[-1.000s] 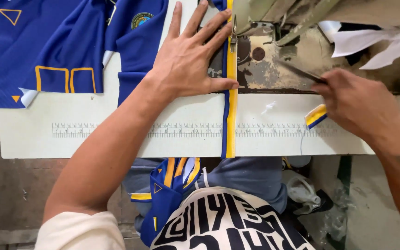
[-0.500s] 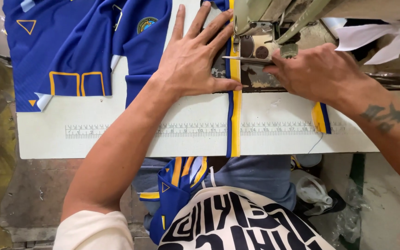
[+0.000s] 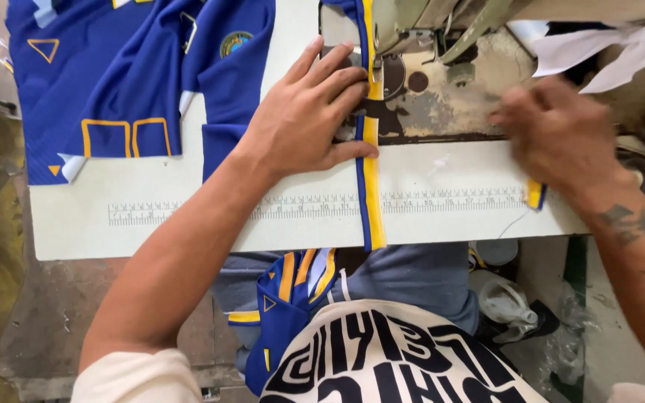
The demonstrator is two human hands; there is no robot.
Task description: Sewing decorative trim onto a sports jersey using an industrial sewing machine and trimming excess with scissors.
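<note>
A blue and yellow strip (image 3: 368, 186) lies flat on the desk (image 3: 151, 224) and runs up under the sewing machine (image 3: 412, 45). The left hand (image 3: 304, 123) lies flat with fingers spread, its grip open, pressing the strip so it stays straight. The right hand (image 3: 561, 138) is blurry above a small yellow scrap (image 3: 535, 194); I cannot tell its grip. Blue shirts (image 3: 121, 82) are piled to the left, out of the way.
</note>
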